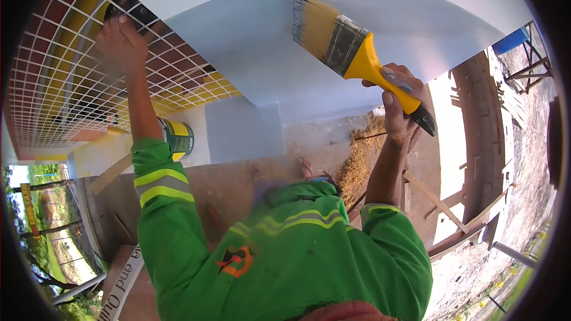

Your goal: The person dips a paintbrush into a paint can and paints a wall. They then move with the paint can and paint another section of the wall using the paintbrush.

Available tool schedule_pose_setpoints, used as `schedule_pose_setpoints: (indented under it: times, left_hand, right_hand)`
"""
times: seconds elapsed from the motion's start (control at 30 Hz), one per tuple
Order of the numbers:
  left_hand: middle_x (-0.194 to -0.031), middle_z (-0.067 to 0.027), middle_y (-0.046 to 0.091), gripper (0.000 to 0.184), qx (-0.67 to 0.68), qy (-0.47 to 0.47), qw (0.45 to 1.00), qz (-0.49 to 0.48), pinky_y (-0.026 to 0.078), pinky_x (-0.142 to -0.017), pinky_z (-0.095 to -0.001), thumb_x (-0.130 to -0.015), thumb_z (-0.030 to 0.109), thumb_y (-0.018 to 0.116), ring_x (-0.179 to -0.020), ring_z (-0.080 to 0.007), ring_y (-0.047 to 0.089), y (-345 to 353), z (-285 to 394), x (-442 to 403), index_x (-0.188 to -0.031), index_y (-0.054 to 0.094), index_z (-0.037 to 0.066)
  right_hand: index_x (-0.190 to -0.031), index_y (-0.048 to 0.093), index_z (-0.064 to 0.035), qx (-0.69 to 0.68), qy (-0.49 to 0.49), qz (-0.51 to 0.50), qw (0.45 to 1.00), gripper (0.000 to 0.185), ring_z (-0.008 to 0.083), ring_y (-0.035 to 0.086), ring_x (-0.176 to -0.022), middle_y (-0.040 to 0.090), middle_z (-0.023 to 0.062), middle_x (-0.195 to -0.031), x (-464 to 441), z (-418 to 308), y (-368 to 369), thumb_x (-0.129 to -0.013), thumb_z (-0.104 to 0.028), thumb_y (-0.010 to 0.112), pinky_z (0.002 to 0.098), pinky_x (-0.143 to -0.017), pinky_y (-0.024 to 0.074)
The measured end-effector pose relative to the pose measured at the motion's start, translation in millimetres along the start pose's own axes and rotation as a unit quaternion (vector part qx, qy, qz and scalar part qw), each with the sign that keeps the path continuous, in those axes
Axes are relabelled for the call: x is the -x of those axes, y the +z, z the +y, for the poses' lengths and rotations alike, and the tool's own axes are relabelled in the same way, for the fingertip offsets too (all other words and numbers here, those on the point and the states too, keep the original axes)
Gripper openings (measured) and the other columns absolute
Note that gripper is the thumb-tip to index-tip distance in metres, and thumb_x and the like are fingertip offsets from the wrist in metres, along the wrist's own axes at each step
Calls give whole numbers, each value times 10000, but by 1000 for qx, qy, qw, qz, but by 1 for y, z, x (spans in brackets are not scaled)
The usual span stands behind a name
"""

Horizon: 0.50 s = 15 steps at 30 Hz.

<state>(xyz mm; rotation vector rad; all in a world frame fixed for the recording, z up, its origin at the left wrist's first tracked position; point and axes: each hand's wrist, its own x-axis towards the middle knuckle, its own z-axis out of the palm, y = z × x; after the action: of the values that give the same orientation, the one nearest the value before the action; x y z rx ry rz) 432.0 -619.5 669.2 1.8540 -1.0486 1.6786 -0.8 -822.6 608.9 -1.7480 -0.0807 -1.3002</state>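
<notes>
My right hand [399, 98] is wrapped round the yellow handle of a wide paintbrush [363, 56], held up in front of a wall panel painted light grey-blue [238, 41]. The bristles are tan with dark paint at their tips and point to the upper left. My left hand [125, 41] is raised at the white wire mesh [77, 77], its fingers bent and closed near the upper edge. Whether they grip a wire or something else is not clear.
A paint can [179, 139] stands below my left forearm, beside a grey-blue patch [245, 131]. Wooden boards [437, 202] lie at the right, near sawdust-like debris [360, 157]. A blue object [510, 41] is at the far right. A lettered strip [122, 282] lies lower left.
</notes>
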Motion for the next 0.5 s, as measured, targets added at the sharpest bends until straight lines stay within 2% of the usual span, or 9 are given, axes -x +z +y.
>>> schedule_pose_setpoints:
  times: [0.13, 0.3, 0.4, 0.5]
  left_hand:
    - [-870, -95, 614, 386, 10, -33, 999, -15, 348, -794, -435, -970, 326, 331, -789, -311, 503, 6, -6, 6, -900, 623, 84]
    - [-849, -57, 623, 433, 26, -51, 998, -9, 321, -828, -434, -978, 363, 317, -818, -302, 502, 11, -10, 5, -840, 627, 94]
    - [-854, -57, 622, 441, 30, -59, 997, -39, 311, -844, -433, -978, 376, 313, -828, -302, 503, 9, -11, 5, -845, 626, 95]
    - [-870, -56, 624, 439, 22, -60, 998, -25, 305, -875, -433, -977, 375, 310, -840, -305, 508, 13, -12, 6, -850, 623, 94]
  right_hand:
    - [-1071, 578, 26, -12, -1, 1, 1000, 284, 273, 670, -740, 627, 210, -863, -3, 8, -1, -790, -7, 604, 344, -651, 547]
    - [-1062, 581, 26, -36, -17, -25, 999, 276, 270, 672, -748, 632, 209, -879, -12, 18, 1, -790, -8, 605, 342, -660, 546]
    - [-1063, 587, 25, -40, -11, -29, 999, 266, 268, 671, -760, 633, 208, -893, -15, 22, 1, -801, -19, 611, 341, -677, 544]
    - [-1069, 592, 25, -55, -13, -20, 998, 258, 267, 669, -768, 633, 208, -902, -18, 26, 2, -818, -32, 616, 338, -690, 540]
